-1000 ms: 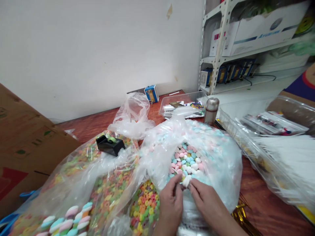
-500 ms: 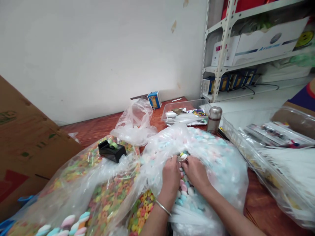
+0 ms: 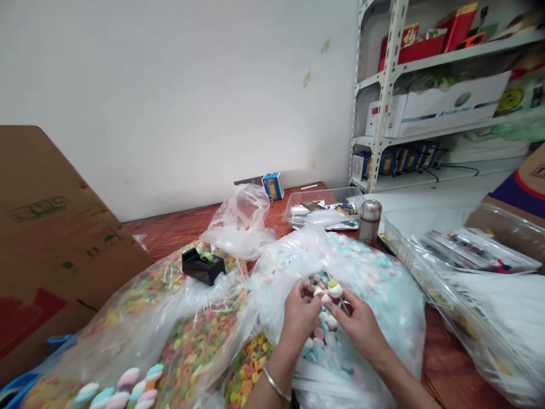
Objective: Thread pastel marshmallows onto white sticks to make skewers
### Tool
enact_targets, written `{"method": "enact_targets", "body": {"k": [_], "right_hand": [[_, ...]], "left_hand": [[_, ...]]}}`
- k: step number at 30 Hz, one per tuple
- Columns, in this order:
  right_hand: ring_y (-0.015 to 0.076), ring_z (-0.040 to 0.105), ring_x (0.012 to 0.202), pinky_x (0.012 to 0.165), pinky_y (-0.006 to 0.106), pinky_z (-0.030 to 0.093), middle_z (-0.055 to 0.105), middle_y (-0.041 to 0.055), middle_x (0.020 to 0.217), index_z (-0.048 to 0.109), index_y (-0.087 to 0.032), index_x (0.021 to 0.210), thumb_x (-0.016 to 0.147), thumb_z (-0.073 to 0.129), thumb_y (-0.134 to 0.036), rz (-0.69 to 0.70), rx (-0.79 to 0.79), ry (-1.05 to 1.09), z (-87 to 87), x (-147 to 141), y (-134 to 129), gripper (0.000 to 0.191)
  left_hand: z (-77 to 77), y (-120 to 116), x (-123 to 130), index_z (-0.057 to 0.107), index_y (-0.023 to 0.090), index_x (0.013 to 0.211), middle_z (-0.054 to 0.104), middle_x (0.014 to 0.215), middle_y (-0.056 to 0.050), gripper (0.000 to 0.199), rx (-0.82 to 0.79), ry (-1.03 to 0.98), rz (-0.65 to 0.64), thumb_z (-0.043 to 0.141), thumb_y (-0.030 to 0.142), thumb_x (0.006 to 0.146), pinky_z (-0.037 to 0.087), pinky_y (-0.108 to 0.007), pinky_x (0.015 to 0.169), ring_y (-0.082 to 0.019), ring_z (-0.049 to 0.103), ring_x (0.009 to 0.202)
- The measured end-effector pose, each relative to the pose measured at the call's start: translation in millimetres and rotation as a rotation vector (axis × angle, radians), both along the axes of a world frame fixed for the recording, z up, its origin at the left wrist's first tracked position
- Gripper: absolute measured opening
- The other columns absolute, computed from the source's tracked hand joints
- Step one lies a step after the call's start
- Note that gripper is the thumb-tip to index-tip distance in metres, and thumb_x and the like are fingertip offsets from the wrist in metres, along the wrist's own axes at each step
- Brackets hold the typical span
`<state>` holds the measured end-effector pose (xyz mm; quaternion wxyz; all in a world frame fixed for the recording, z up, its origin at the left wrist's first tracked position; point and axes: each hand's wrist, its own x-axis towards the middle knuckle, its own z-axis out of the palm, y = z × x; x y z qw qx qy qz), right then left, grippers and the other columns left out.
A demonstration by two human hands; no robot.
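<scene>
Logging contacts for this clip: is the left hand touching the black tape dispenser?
Apart. The head view shows the left hand clear of the tape dispenser, which sits on the bag of coloured rings.

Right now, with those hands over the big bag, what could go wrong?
The marshmallows pinched by the left hand and right hand could slip and drop into the bag of marshmallows. The tape dispenser might slide off the soft bag of colored rings.
</scene>
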<state>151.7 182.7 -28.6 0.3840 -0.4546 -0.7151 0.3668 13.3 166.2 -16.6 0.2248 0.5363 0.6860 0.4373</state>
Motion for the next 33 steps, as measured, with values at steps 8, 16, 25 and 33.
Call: {"method": "enact_targets", "body": {"k": [8,16,25,33], "right_hand": [[0.0191,0.062,0.088,0.076,0.026,0.050,0.065,0.0027,0.089,0.058,-0.019,0.101,0.090,0.054,-0.046,0.059,-0.114,0.259,7.2,16.6,-28.6,0.029],[0.0176,0.057,0.077,0.069,0.025,0.044,0.062,0.0005,0.080,0.059,-0.021,0.087,0.093,0.049,-0.046,0.077,-0.127,0.205,18.8,17.9,-36.7,0.028],[0.0218,0.066,0.067,0.057,0.027,0.037,0.068,-0.0004,0.072,0.056,-0.028,0.084,0.099,0.026,-0.044,0.054,-0.031,-0.510,6.8,48.8,-80.5,0.037],[0.0228,0.070,0.069,0.054,0.028,0.033,0.072,-0.0008,0.073,0.057,-0.029,0.085,0.099,0.026,-0.037,0.091,0.014,-0.651,6.2,45.3,-81.7,0.034]], "left_hand": [[25.3,-37.7,17.6,0.072,0.013,0.107,0.073,0.088,-0.007,0.038,-0.183,-0.785,-0.222,0.070,0.035,0.076,0.052,-0.026,0.068,-0.018,0.066,0.077],[16.1,-47.5,15.9,0.072,0.012,0.099,0.073,0.082,-0.006,0.036,-0.078,-0.783,-0.178,0.079,0.030,0.068,0.051,-0.025,0.067,-0.016,0.064,0.071],[8.5,-45.6,11.6,0.070,0.012,0.095,0.073,0.077,-0.005,0.031,-0.036,-0.862,0.079,0.076,0.026,0.067,0.053,-0.025,0.065,-0.014,0.064,0.066],[9.3,-48.3,11.8,0.069,0.012,0.098,0.071,0.073,-0.002,0.028,-0.011,-0.807,0.052,0.071,0.023,0.072,0.051,-0.022,0.058,-0.012,0.062,0.062]]}}
